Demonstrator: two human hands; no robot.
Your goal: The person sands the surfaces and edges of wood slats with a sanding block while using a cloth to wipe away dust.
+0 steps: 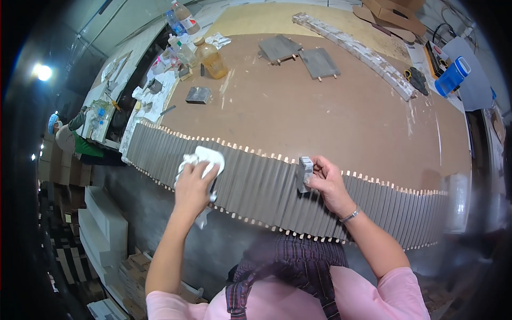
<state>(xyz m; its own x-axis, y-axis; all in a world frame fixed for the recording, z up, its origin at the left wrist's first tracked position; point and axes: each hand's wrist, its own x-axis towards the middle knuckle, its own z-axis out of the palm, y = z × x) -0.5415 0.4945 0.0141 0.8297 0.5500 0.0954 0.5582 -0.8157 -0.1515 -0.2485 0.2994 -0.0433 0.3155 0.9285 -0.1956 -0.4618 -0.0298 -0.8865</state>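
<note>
A long row of grey slats with pale peg ends lies side by side along the near edge of the table, bending with the picture. Over its left part, my left hand is closed on a crumpled white cloth; a loose end of it hangs below the hand. Right of the middle, my right hand pinches a small grey block between thumb and fingers, standing on end at the slats. Whether the block touches them is hard to tell.
Beyond the slats is the brown tabletop with a dark grey block and grey panels. An amber jar and bottles stand at the far left. A white-smeared bar, scissors and a blue jug are at the right.
</note>
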